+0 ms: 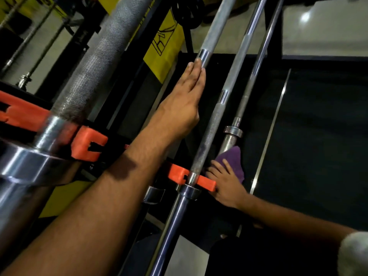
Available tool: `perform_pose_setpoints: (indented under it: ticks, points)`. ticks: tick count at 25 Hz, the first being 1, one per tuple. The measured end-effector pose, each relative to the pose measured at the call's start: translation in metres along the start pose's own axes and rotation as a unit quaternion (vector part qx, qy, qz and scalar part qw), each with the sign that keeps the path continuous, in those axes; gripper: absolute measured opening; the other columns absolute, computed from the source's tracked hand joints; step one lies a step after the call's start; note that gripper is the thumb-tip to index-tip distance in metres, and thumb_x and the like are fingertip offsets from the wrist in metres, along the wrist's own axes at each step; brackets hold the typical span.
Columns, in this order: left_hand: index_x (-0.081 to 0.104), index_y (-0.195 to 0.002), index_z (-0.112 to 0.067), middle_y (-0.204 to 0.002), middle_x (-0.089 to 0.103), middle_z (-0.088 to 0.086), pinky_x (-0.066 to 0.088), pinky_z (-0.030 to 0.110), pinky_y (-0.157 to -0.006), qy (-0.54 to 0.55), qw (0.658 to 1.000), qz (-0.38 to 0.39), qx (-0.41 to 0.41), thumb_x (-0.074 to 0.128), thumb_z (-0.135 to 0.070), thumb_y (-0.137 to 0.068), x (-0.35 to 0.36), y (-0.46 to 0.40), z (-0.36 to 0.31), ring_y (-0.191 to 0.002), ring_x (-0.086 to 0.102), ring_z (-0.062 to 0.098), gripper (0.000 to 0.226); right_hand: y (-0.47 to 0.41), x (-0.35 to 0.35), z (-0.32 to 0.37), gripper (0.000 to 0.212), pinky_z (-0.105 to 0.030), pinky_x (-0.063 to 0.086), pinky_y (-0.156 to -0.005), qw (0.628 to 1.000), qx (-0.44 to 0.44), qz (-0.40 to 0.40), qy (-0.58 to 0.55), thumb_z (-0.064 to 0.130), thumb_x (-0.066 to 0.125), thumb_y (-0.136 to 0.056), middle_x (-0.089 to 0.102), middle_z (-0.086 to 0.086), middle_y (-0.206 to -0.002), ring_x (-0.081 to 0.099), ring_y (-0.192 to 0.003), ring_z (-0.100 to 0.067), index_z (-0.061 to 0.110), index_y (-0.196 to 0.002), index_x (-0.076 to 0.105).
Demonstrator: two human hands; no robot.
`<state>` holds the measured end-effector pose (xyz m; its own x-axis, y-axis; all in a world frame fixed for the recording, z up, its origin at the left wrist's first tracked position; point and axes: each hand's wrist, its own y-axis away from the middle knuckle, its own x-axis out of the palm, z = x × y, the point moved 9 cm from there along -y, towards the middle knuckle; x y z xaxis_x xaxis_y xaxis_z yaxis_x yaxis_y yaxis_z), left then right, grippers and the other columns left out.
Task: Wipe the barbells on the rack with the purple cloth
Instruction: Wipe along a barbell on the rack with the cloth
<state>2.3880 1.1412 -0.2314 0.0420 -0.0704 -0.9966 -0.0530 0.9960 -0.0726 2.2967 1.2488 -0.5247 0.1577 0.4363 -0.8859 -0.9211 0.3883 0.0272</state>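
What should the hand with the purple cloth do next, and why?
Probably slide the purple cloth up the thin barbell. The right hand presses it near the sleeve end, so the shaft above looks unwiped, while the left hand steadies the neighbouring bar.

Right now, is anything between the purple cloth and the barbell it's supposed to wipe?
Nothing visible. The right hand presses the purple cloth straight against the chrome sleeve of the far steel barbell, below its collar. The orange plastic rack holder and the knurled steel barbell sit beside them, on the left.
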Motion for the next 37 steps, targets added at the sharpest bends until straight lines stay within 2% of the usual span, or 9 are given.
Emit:
perform_pose_setpoints:
  ticks: [5,12,16,21,26,30,32,34,37]
  points:
    - [0.019,-0.156,-0.002,-0.166,0.006,0.016,0.007,0.029,-0.125,0.018,1.000,-0.004,0.017,0.046,0.005,-0.091,0.002,-0.003,0.001,-0.154,0.004,0.025,0.070,-0.016,-0.010,-0.031,0.056,-0.051,0.016,-0.121,0.989,-0.117,0.039,0.080,0.055,0.047,-0.089,0.060,-0.003,-0.134,0.045,-0.139,-0.029,0.021,-0.130,0.062]
    - [0.021,-0.156,-0.002,-0.166,0.008,0.016,0.016,0.037,-0.125,0.009,1.000,-0.006,0.017,0.044,0.005,-0.093,0.003,0.000,0.000,-0.154,0.007,0.026,0.068,-0.057,-0.041,-0.056,0.045,-0.049,0.019,-0.121,0.996,0.037,-0.010,0.076,0.051,0.047,-0.083,0.067,-0.004,-0.104,0.053,-0.120,-0.029,0.015,-0.099,0.069]
    - [0.020,-0.156,-0.002,-0.166,0.007,0.016,0.014,0.034,-0.125,0.019,1.000,0.002,0.010,0.044,0.005,-0.093,0.000,-0.001,0.001,-0.154,0.006,0.026,0.068,-0.014,0.002,0.000,0.051,-0.049,0.015,-0.122,0.999,-0.043,0.011,0.029,0.050,0.049,-0.078,0.066,-0.007,-0.112,0.053,-0.125,-0.030,0.013,-0.108,0.067]
    - [0.019,-0.157,-0.004,-0.166,0.007,0.015,0.011,0.029,-0.125,0.007,1.000,0.004,0.003,0.045,0.003,-0.094,0.001,0.000,-0.001,-0.154,0.006,0.025,0.068,-0.061,-0.034,-0.055,0.051,-0.048,0.028,-0.116,0.994,-0.076,-0.023,0.080,0.053,0.045,-0.081,0.069,-0.009,-0.094,0.062,-0.102,-0.031,0.011,-0.096,0.070]
    - [0.015,-0.158,-0.006,-0.167,0.004,0.012,0.012,0.030,-0.125,-0.004,1.000,0.005,-0.009,0.044,-0.001,-0.097,-0.003,0.003,0.001,-0.154,0.004,0.022,0.067,-0.058,-0.024,-0.050,0.054,-0.046,0.013,-0.123,0.998,0.049,-0.018,0.022,0.051,0.042,-0.076,0.068,-0.007,-0.105,0.053,-0.120,-0.029,0.012,-0.101,0.070]
    - [0.014,-0.158,-0.007,-0.167,0.003,0.011,0.006,0.025,-0.124,-0.009,1.000,0.010,-0.015,0.043,-0.003,-0.099,-0.005,0.003,-0.001,-0.154,0.002,0.021,0.067,-0.006,-0.009,-0.011,0.049,-0.046,0.001,-0.125,0.986,-0.014,-0.020,-0.164,0.039,0.048,-0.091,0.061,-0.005,-0.135,0.033,-0.146,-0.026,0.009,-0.126,0.062]
    - [0.012,-0.159,-0.009,-0.168,0.000,0.008,0.004,0.021,-0.121,-0.008,1.000,0.014,-0.024,0.043,-0.003,-0.099,-0.005,0.003,0.002,-0.154,0.000,0.019,0.067,0.017,-0.018,-0.019,0.048,-0.038,0.006,-0.125,0.946,0.052,-0.033,-0.318,0.016,0.050,-0.099,0.041,0.005,-0.153,0.019,-0.151,-0.016,0.011,-0.147,0.048]
    - [0.013,-0.159,-0.008,-0.168,0.001,0.009,0.006,0.021,-0.121,-0.005,1.000,0.011,-0.015,0.044,-0.001,-0.098,-0.003,0.003,0.000,-0.154,0.002,0.019,0.068,0.047,-0.019,-0.057,0.047,-0.023,0.031,-0.114,0.854,0.234,-0.097,-0.455,0.007,0.051,-0.102,0.047,0.006,-0.147,0.041,-0.140,-0.018,0.016,-0.148,0.047]
    - [0.015,-0.158,-0.007,-0.167,0.004,0.010,0.012,0.027,-0.124,0.001,1.000,0.003,-0.013,0.043,-0.003,-0.099,-0.002,0.002,0.001,-0.154,0.004,0.020,0.066,0.084,-0.014,-0.116,0.036,-0.037,0.051,-0.099,0.548,0.405,-0.212,-0.700,0.010,0.050,-0.101,0.068,-0.008,-0.124,0.064,-0.115,-0.029,0.017,-0.136,0.056]
